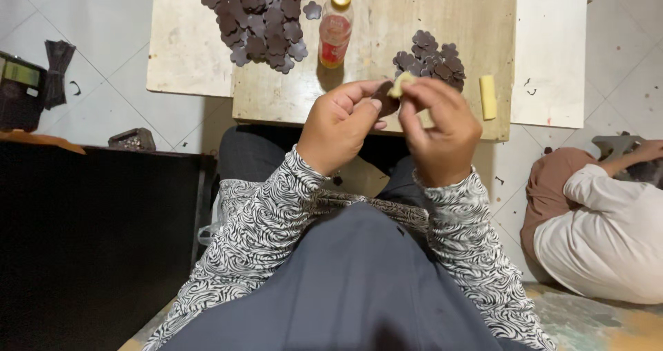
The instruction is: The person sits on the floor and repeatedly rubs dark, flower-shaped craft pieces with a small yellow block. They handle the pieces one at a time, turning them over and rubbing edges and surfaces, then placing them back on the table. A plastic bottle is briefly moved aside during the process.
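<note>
L hand pinches a dark flower cutout while R hand grips a small yellow piece pressed against it, both held just above the board. Beyond the hands: bottle btwn two cutout piles, yellow stick just R of the R hand.

Single head-worn view, looking steeply down from above the person's lap and facing forward over a low wooden board on the tiled floor. The lap is lying nearest, the board farther off, close enough for small pieces to show. No second view is sharing the scene.
</note>
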